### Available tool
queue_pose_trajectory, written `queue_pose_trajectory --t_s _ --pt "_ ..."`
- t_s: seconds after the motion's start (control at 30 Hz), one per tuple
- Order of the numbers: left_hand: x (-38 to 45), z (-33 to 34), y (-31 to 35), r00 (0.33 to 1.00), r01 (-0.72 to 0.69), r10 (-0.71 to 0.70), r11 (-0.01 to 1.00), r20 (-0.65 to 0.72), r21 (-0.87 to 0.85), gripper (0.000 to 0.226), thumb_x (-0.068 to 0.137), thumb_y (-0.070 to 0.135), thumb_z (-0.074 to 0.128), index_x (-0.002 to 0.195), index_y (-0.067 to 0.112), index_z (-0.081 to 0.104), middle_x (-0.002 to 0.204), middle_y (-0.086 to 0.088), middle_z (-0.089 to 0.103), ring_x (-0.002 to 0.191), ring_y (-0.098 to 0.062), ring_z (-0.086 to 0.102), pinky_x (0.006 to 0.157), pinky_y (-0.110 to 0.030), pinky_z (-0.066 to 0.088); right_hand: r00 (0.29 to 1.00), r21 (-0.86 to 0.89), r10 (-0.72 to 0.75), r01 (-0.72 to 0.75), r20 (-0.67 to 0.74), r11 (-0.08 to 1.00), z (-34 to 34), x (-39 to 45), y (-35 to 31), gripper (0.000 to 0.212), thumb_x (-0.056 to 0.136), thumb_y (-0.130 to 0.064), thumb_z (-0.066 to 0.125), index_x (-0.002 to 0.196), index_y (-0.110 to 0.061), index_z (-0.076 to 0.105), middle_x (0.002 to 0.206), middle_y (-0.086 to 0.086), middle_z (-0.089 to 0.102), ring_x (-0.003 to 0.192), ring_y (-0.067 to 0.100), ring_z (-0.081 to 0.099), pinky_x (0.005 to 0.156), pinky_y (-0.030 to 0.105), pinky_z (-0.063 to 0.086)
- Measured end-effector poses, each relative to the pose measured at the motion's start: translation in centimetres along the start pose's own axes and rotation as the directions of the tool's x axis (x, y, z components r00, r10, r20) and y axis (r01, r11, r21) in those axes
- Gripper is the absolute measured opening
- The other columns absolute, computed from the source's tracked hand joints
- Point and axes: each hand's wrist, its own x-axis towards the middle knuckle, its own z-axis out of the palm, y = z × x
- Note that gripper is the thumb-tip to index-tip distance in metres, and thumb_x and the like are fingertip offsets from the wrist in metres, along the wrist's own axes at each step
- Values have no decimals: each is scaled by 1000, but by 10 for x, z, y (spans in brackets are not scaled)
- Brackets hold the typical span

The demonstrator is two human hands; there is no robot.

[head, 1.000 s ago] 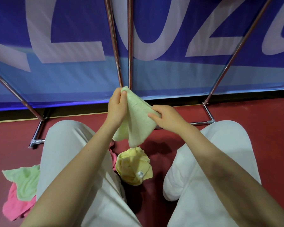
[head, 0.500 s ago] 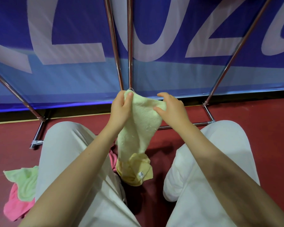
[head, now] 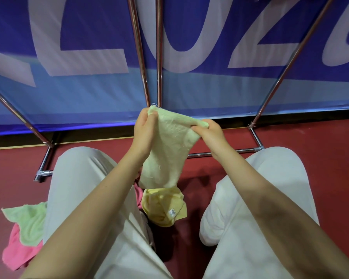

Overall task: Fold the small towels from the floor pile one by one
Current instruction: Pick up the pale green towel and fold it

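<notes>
- Between the person's raised knees, a pale yellow-green towel [head: 167,150] hangs in the air, held at its two upper corners; its lower edge dangles just above the floor pile and covers the top of it.
- Left hand [head: 144,130] pinches the upper left corner, fingers curled round the cloth; right hand [head: 211,131] pinches the upper right corner the same way. The fingertips are mostly buried in the fabric, so the exact grip is hard to make out.
- A deeper yellow towel [head: 165,208] lies crumpled on the floor below, with a small white label showing; how many towels sit under it cannot be told.
- A strip of pink cloth [head: 138,193] peeks out beside the left thigh, mostly hidden by the leg.
- Off to the left, a light green towel [head: 28,224] lies on top of a pink towel [head: 18,252], both partly hidden behind the left leg.
- Pale trousers [head: 77,188] cover both legs, which are cut off by the bottom edge.
- Everything rests on a dark red floor [head: 320,141].
- Ahead stands a blue banner [head: 89,93] with large white letters, cropped at the top, braced by slanting metal poles [head: 141,57] with a bar along the floor.
</notes>
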Motion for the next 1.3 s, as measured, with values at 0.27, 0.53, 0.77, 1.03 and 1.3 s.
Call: queue_pose_trajectory --t_s 0.27,0.53,0.77,1.03,1.3 --pt "10 -1 -15 989 139 -140 990 -51 -37 21 100 21 42 96 11 60 91 -2 60 81 -14 52 67 -26 42 993 145 -56 71 -109 987 -1 -1 0 9 85 -15 66 92 -12 61 91 5 66 81 16 61 76 34 51" --pt "11 4 -21 943 308 -314 949 -112 -70 26 96 22 49 71 17 45 68 2 40 61 -13 35 57 -29 29 981 186 -34 71 -192 980 5 0 7 10 83 -13 68 79 -18 60 83 5 65 77 17 61 72 34 50" --pt "1 26 -15 898 360 -412 891 -156 -277 29 93 17 48 65 20 39 60 5 37 53 -11 31 49 -26 27 959 180 57 -6 -277 984 24 0 9 16 86 -20 62 80 -12 50 74 0 51 68 14 47 62 28 40" --pt "-9 56 -14 945 286 -309 939 -105 -190 21 95 14 43 77 14 54 71 2 51 67 -15 46 58 -27 37 971 100 -44 70 -236 993 45 -4 -1 26 91 -25 57 71 -16 42 67 -6 44 62 11 40 59 28 35" --pt "-9 61 -20 987 137 -147 982 -71 -129 24 101 12 35 96 9 59 83 3 60 71 -5 54 65 -22 43 975 104 -137 156 -176 982 44 -1 -2 22 94 -27 54 77 -13 52 72 -1 55 68 13 51 66 30 42"
